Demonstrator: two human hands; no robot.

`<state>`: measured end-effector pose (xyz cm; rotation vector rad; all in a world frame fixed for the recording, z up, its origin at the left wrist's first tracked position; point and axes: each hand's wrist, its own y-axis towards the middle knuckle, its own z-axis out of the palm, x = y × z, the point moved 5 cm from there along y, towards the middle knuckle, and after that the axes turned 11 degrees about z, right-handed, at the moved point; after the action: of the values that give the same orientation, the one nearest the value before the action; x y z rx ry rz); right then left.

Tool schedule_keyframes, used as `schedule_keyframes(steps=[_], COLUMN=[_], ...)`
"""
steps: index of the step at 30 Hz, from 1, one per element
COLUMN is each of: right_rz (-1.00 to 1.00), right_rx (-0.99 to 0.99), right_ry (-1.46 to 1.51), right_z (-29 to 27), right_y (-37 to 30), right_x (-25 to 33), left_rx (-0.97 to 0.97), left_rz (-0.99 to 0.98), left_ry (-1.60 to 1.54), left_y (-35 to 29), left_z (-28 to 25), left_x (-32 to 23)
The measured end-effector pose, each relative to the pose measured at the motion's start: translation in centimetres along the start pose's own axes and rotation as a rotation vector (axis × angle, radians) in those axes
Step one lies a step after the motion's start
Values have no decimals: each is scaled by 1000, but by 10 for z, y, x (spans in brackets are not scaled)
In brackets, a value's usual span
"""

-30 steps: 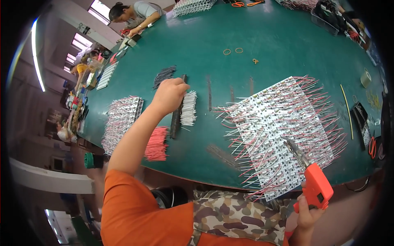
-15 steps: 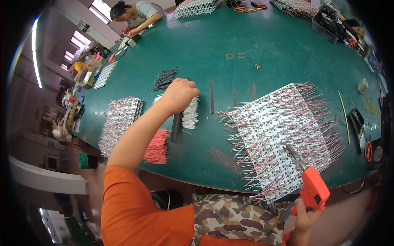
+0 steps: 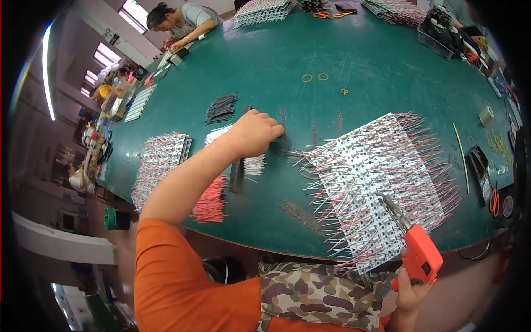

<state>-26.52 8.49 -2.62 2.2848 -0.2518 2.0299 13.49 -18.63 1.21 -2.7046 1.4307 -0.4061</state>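
Note:
My right hand (image 3: 410, 292) grips a red pistol-shaped soldering gun (image 3: 425, 255), its metal nose resting over a panel of white circuit boards (image 3: 365, 177) with red and white wires along its sides. Over the bundles at centre left, my left hand (image 3: 255, 134) has its fingers curled down; whatever they pinch is hidden below them. Beneath and beside that hand lie white wires (image 3: 254, 166) and a dark strip (image 3: 237, 176). Red wires (image 3: 210, 200) lie nearer to me, and black wires (image 3: 222, 108) farther off.
A stack of wired boards (image 3: 160, 166) sits at the left. Rubber bands (image 3: 323, 77) lie on the green table (image 3: 265, 66). Orange-handled scissors (image 3: 494, 203), a black tray (image 3: 479, 166) and a spool (image 3: 486, 115) are at the right. Another person (image 3: 188, 25) works at the far left.
My left hand has moved right and slightly nearer, from over the white wires toward the dark marks on the table. The right hand and soldering gun have hardly moved.

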Motion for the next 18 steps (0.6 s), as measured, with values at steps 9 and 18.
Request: schedule_keyframes(steps=[9,18], right_rz=[7,-7], right_rx=[-8,7], right_ry=[-22,-28], right_z=[-2,-3], right_y=[-1,-2], right_x=[-1,-1], left_rx=[87,-54], left_rz=[-87,-74], left_ry=[64,116], left_y=[7,5], left_z=[1,6], left_x=[-7,-1])
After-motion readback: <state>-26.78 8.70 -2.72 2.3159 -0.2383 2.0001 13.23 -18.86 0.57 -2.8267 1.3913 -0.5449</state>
